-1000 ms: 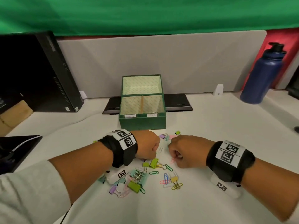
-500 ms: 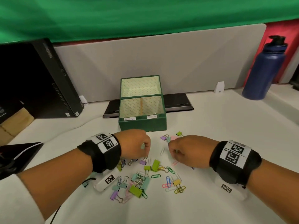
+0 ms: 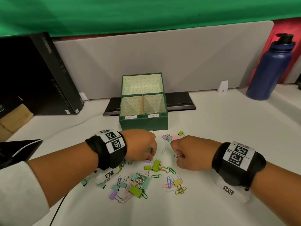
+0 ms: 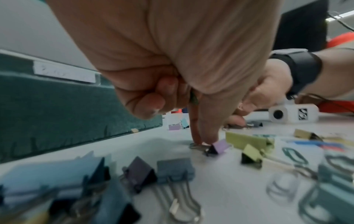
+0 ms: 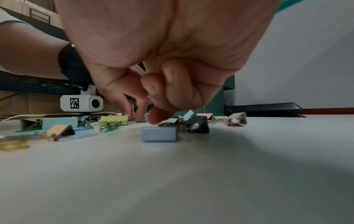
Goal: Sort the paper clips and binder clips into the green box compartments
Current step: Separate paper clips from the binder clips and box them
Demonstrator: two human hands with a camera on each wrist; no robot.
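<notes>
The green box (image 3: 143, 123) stands open, with two labelled front compartments split by a divider. Coloured paper clips and binder clips (image 3: 138, 181) lie scattered on the white table in front of it. My left hand (image 3: 141, 145) reaches down and its thumb and forefinger pinch the wire handle of a small purple binder clip (image 4: 220, 146) (image 3: 147, 161); something green shows inside its curled fingers. My right hand (image 3: 187, 152) is curled with its fingertips (image 5: 155, 118) down on the wire handle of a dark binder clip (image 5: 197, 125). A grey-blue binder clip (image 5: 159, 134) lies just in front of it.
A blue water bottle (image 3: 270, 67) stands at the back right, and a black computer case (image 3: 40, 75) at the back left. A flat black device (image 3: 179, 101) lies behind the box. A grey partition (image 3: 162, 59) closes off the back of the table.
My left hand moved left and back, then came down onto the purple binder clip. The right hand stayed almost in place, still curled.
</notes>
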